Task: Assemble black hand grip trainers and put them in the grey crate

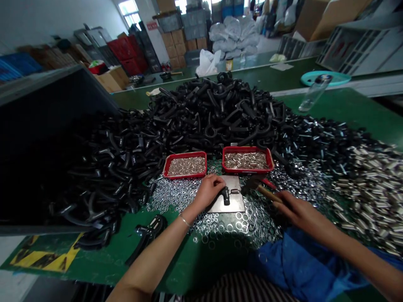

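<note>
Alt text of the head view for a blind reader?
A person's left hand holds a black part on a metal plate; the right hand grips a wooden-handled hammer. Behind are red trays and a heap of black parts.

The table (107, 258) is green, with yellow and black stripes (47, 260) at its near left corner. A big hill of black parts (220, 109) sits on it (all jumbled up). In front are a left red tray (185, 176), a right red tray (247, 170) and a flat metal plate (217, 206). Shiny rings (252, 218) lie around the plate, and silver pieces (378, 193) are heaped at the right.
</note>
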The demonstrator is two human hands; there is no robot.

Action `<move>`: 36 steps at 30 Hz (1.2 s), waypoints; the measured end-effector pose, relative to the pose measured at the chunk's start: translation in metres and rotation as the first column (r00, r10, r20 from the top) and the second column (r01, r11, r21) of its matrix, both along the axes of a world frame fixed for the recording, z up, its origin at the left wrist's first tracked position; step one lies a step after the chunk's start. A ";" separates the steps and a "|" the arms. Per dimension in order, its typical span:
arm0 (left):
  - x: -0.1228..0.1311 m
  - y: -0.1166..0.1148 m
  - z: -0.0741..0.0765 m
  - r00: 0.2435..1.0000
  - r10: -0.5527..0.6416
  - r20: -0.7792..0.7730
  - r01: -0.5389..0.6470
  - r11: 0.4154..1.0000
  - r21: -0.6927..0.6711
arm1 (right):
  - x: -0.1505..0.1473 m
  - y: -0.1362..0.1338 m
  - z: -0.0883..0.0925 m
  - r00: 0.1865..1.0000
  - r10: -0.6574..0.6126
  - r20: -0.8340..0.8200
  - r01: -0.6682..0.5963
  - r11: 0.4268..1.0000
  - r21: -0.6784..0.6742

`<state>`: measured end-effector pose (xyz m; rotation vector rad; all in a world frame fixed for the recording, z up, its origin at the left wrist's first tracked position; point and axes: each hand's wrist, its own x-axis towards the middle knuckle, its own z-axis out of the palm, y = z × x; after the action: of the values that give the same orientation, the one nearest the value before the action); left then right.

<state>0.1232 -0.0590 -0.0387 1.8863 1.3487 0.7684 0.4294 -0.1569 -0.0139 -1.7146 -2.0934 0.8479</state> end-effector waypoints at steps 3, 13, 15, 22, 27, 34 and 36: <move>-0.002 -0.007 -0.009 0.998 0.037 -0.044 -0.036 0.999 0.012 | -0.023 0.009 0.013 0.994 -0.053 -0.094 0.055 0.998 0.018; 0.000 -0.009 -0.011 1.000 -0.011 0.010 0.011 1.000 -0.005 | -0.035 0.013 -0.003 0.977 -0.124 -0.176 0.110 0.990 -0.085; -0.002 -0.009 -0.010 0.999 -0.036 0.008 0.037 0.999 -0.023 | -0.036 0.011 -0.004 0.972 -0.137 -0.191 0.119 0.987 -0.107; -0.005 -0.008 -0.011 0.993 -0.115 0.002 0.115 0.993 -0.005 | -0.040 0.014 -0.004 0.963 -0.151 -0.225 0.114 0.979 -0.169; -0.009 -0.014 0.000 0.922 -0.291 -0.256 0.339 0.925 0.169 | -0.040 0.012 -0.003 0.982 -0.095 -0.165 0.078 0.991 -0.107; -0.009 -0.016 0.002 0.914 -0.319 -0.252 0.365 0.917 0.164 | -0.043 0.003 0.019 0.996 -0.047 -0.074 0.054 0.994 0.092; -0.008 -0.017 0.001 0.922 -0.296 -0.249 0.341 0.926 0.160 | -0.044 0.002 0.024 0.996 -0.055 -0.069 0.063 0.992 0.113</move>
<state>0.1148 -0.0756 -0.0376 2.3380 1.0756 0.5557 0.3855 -0.1549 0.0104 -1.6575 -1.9976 0.7411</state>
